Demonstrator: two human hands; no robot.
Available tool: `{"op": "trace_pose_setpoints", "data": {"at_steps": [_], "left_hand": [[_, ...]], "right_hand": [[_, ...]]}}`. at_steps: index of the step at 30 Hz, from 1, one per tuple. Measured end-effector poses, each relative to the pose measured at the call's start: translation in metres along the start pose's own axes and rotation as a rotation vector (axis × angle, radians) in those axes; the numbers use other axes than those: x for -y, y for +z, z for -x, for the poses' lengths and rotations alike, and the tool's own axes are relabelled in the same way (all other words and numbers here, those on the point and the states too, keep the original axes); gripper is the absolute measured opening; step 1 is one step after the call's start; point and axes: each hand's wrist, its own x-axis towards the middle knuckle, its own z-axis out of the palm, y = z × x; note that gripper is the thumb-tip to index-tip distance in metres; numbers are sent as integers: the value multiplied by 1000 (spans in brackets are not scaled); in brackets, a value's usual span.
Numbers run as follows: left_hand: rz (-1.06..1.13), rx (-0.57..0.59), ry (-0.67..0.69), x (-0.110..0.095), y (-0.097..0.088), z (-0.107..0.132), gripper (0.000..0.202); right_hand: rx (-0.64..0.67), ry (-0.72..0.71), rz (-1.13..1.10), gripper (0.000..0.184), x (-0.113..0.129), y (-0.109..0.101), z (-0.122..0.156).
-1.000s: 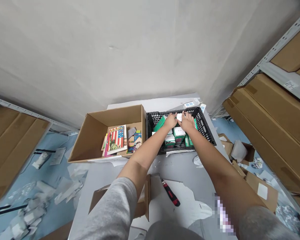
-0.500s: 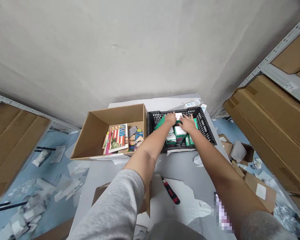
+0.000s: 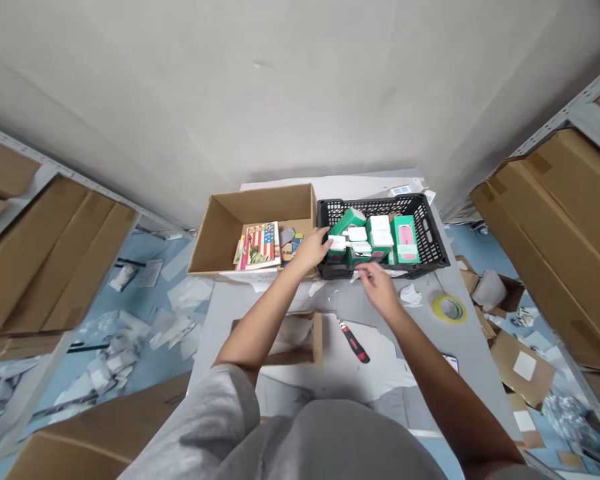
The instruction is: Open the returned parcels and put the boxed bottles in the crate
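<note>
A black plastic crate (image 3: 433,250) holds several green-and-white small boxes (image 3: 406,241), most upright and one leaning at the back left. My left hand (image 3: 311,249) is at the crate's front left corner, beside the cardboard box's right wall, fingers stretched toward the small boxes. My right hand (image 3: 379,285) is in front of the crate, its loosely bent fingers at the front rim; whether they touch it I cannot tell. Both hands appear to hold nothing. Left of the crate stands an open cardboard box (image 3: 219,233) with several books (image 3: 261,247) inside.
On the grey table (image 3: 423,333) lie a red-and-black utility knife (image 3: 354,341), a yellow tape roll (image 3: 449,309), crumpled paper (image 3: 411,294) and a phone (image 3: 451,362). A smaller open carton (image 3: 318,339) is below my left forearm. Shelves with cartons (image 3: 555,233) flank the table; packaging litters the floor.
Both hands have come out from among the small boxes toward the crate's front. The left moved to the corner, the right to the front rim. The view has shifted, showing the tape roll.
</note>
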Motion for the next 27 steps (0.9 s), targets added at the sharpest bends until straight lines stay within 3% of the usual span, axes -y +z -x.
{"op": "trace_pose_setpoints", "data": {"at_steps": [3,6,9,11,13,15,17,20,23,27], "left_hand": [[-4,-57,-159,34,-40,113,33],[-58,-137,-377,70,-59,226,27],[-145,-145,-526,103,-57,314,27],[-146,-106,-579,123,-50,351,38],[-132,-102,-613,144,-41,370,53],[-50,-116,-640,163,-31,379,55],[177,-67,-666,180,-20,382,55],[512,-93,-670,195,-2,391,64],[677,-211,-557,203,15,406,71],[703,-243,-478,210,31,419,70]], "right_hand": [[200,55,-89,15,17,53,82],[324,4,44,15,25,97,144],[251,35,124,28,23,128,179],[124,91,106,35,16,145,191],[75,151,150,38,6,161,197],[136,226,230,50,-4,175,200],[214,269,196,68,-14,186,203],[139,328,81,84,-26,201,210],[26,317,-28,86,-33,212,219],[20,213,7,83,-36,218,226]]}}
